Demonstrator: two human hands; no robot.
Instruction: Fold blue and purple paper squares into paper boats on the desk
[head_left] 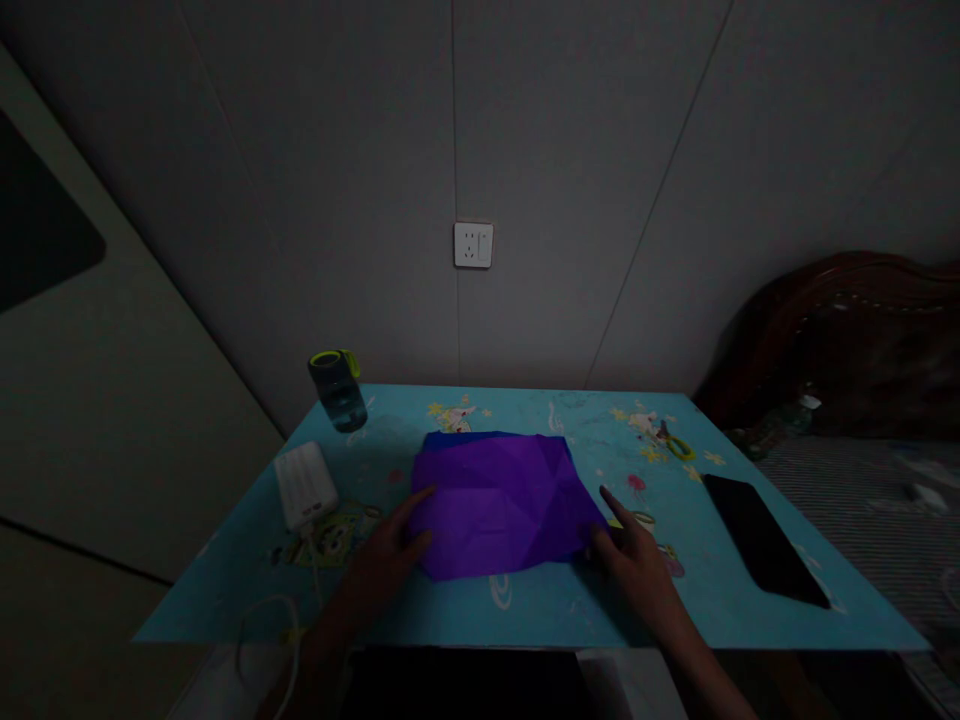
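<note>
The purple sheet lies creased on the table, mid-scene between the hands, with a blue sheet showing past its far edge. The left hand rests at the left edge, thumb and forefinger apart. The right hand is at the near right corner, forefinger extended away from the thumb; whether the other fingers grip the corner cannot be told. Caution: uneven pull between the hands could skew or tear the purple sheet, which appears thin. Drag on it could shift the blue sheet through friction. At left, the left forearm could snag the cable and pull the power bank nearer
</note>
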